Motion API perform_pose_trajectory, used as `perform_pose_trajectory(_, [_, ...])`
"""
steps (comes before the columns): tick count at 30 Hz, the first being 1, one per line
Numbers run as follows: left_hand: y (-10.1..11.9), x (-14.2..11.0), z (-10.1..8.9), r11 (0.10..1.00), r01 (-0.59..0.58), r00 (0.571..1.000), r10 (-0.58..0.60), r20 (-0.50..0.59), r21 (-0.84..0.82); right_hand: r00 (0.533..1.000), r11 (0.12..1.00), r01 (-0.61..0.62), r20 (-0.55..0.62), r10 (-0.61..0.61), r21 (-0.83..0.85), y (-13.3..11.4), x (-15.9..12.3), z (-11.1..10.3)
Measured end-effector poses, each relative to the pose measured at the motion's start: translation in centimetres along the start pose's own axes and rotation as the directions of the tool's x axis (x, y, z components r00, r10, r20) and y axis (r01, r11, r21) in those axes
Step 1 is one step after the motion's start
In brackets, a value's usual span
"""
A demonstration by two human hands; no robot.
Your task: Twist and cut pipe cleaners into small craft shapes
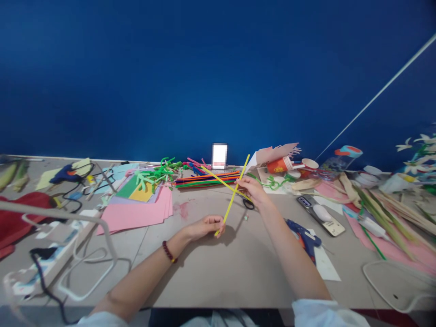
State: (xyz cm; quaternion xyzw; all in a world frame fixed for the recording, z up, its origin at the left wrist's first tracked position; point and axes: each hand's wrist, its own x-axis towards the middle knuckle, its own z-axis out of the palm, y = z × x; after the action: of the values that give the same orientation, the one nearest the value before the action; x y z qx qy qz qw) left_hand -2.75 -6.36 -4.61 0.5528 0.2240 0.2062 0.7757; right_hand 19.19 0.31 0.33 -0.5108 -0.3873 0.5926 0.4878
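Observation:
Two yellow pipe cleaners (230, 206) cross each other in an X above the table. My left hand (208, 226) pinches the lower end of one of them. Close to the crossing, my right hand (251, 190) is closed on the pipe cleaners, its fingertips partly hiding them. Behind my hands lies a bundle of coloured pipe cleaners (207, 180) in orange, purple, red and green. Black-handled scissors (248, 204) rest under my right hand, their blades mostly covered.
Pink paper sheets (136, 217) and green pipe-cleaner shapes (158, 171) lie left. A power strip (56, 254) with cables stands nearer. To the right are a phone (320, 215), a blue glue gun (306, 238) and paper cups (281, 164). A lit screen (220, 156) stands against the blue wall.

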Motion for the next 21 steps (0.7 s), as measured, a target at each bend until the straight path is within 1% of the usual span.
perform_pose_trajectory(3, [0.1,0.0,0.1,1.0,-0.004,1.0,0.004,0.003,0.002,1.0,1.0,-0.003,-0.012,0.003,0.001,-0.3,-0.1,-0.1])
perform_pose_trajectory(8, [0.1,0.1,0.2,1.0,-0.018,0.999,0.018,-0.046,-0.015,0.999,0.999,0.004,-0.047,-0.002,0.034,-0.7,-0.3,-0.4])
perform_pose_trajectory(12, [-0.4,0.4,0.2,0.999,-0.031,0.991,0.036,-0.132,0.044,0.995,0.998,0.007,-0.098,0.0,0.07,-0.9,-0.2,-0.6])
perform_pose_trajectory(16, [-0.6,0.7,0.2,0.993,-0.062,0.965,0.085,-0.249,0.099,0.988,0.991,0.03,-0.157,-0.009,0.131,-0.8,0.1,-0.9])
perform_pose_trajectory(19, [-0.4,0.7,0.5,0.992,-0.063,0.958,0.091,-0.272,0.107,0.988,0.983,0.032,-0.153,-0.004,0.182,-0.7,0.3,-1.2])
perform_pose_trajectory(21, [-0.2,0.7,0.6,0.992,-0.037,0.958,0.069,-0.278,0.121,0.99,0.976,0.028,-0.14,0.003,0.218,-0.6,0.5,-1.3])
